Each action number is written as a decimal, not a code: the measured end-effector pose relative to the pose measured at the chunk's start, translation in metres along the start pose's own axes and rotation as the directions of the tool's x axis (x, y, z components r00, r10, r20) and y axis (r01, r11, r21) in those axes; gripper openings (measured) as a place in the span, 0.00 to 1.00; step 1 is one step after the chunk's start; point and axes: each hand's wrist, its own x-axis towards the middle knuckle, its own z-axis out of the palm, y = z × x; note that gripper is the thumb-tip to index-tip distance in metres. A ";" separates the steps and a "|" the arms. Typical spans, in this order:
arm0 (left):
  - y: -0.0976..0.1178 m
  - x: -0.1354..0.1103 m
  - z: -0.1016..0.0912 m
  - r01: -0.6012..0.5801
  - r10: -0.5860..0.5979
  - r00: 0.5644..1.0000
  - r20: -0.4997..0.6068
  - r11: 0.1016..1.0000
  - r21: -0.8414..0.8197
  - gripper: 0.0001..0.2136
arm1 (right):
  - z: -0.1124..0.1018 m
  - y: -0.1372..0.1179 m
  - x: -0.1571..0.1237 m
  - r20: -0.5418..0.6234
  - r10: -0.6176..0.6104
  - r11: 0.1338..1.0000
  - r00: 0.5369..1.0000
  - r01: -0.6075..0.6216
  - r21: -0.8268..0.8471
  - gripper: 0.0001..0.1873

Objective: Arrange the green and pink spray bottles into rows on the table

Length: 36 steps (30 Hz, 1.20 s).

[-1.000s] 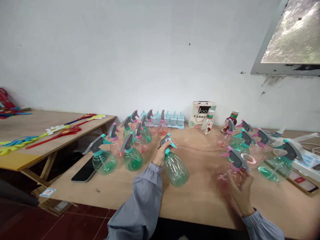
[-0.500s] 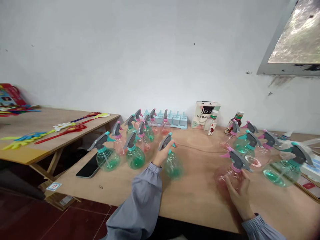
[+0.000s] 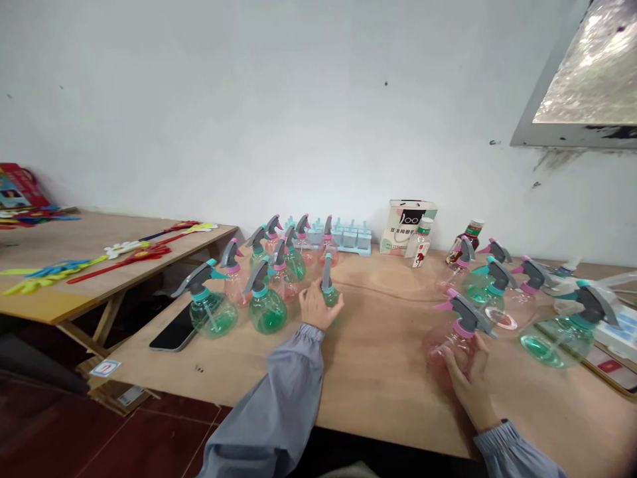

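My left hand [image 3: 317,308] is curled around the near side of a green spray bottle [image 3: 330,296]. The hand hides most of its body, and its grey nozzle head points up. On the right, my right hand [image 3: 472,380] grips the round body of a pink spray bottle [image 3: 438,352] with a pink collar and grey trigger head. To the left of my left hand stands a group of several pink and green spray bottles [image 3: 269,312]. Beyond my right hand are more of them, including a large green spray bottle [image 3: 557,342].
A black phone [image 3: 172,332] lies at the table's left edge. Along the wall stand a light blue mould tray [image 3: 348,240], a paper box [image 3: 405,229] and two small bottles. Colourful hand-shaped sticks [image 3: 124,255] lie on the side table [image 3: 64,302].
My left hand has shifted from the green spray bottle's head down to its body. That bottle now stands farther back and is turned. My right hand stays on the pink spray bottle.
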 end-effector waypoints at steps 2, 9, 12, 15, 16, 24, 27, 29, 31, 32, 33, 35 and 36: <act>-0.003 0.000 0.002 0.024 -0.027 0.999 0.038 0.996 0.089 0.28 | 0.001 0.004 -0.001 0.045 0.047 0.999 0.998 -0.047 0.012 0.42; -0.006 0.034 0.021 0.184 -0.176 0.983 -0.055 0.951 0.250 0.31 | 0.001 0.000 -0.003 0.204 0.121 0.993 0.971 -0.121 -0.013 0.47; -0.010 0.051 0.030 0.208 -0.213 0.977 -0.012 0.935 0.286 0.33 | 0.004 -0.006 -0.002 0.289 0.082 0.996 0.954 -0.071 -0.050 0.49; -0.011 0.066 0.034 0.196 -0.212 0.977 0.018 0.929 0.313 0.33 | 0.007 -0.007 -0.003 0.318 0.018 0.999 0.948 -0.005 -0.044 0.50; -0.010 0.069 0.035 0.191 -0.209 0.978 0.022 0.930 0.314 0.33 | 0.008 -0.006 -0.004 0.318 0.004 0.999 0.948 0.010 -0.041 0.50; 0.019 0.035 0.021 0.207 -0.208 0.977 -0.040 0.978 -0.031 0.38 | 0.012 -0.008 -0.008 0.306 -0.053 0.988 0.950 0.094 -0.119 0.48; 0.053 0.005 0.010 -0.012 0.059 0.989 0.136 0.948 -0.318 0.36 | 0.026 -0.013 -0.013 0.214 -0.070 0.966 0.974 0.119 -0.229 0.50; 0.080 -0.011 0.005 -0.034 0.158 0.960 0.229 0.883 -0.467 0.41 | 0.037 -0.020 -0.021 0.204 -0.087 0.943 0.975 0.147 -0.299 0.53; 0.104 -0.022 0.003 0.008 0.183 0.934 0.308 0.848 -0.530 0.48 | 0.047 -0.028 -0.028 0.270 -0.119 0.927 0.955 0.204 -0.315 0.53; 0.114 -0.025 0.002 0.033 0.179 0.925 0.336 0.842 -0.539 0.50 | 0.049 -0.032 -0.031 0.316 -0.138 0.922 0.939 0.238 -0.304 0.51; 0.121 -0.026 0.002 0.056 0.167 0.920 0.355 0.841 -0.539 0.50 | 0.050 -0.036 -0.032 0.355 -0.153 0.920 0.922 0.265 -0.289 0.49; 0.129 -0.027 0.002 0.099 0.119 0.924 0.364 0.844 -0.527 0.47 | 0.045 -0.041 -0.025 0.385 -0.180 0.921 0.905 0.293 -0.258 0.44; 0.129 -0.026 0.002 0.121 0.088 0.930 0.357 0.844 -0.523 0.44 | 0.040 -0.042 -0.018 0.357 -0.185 0.924 0.915 0.286 -0.253 0.43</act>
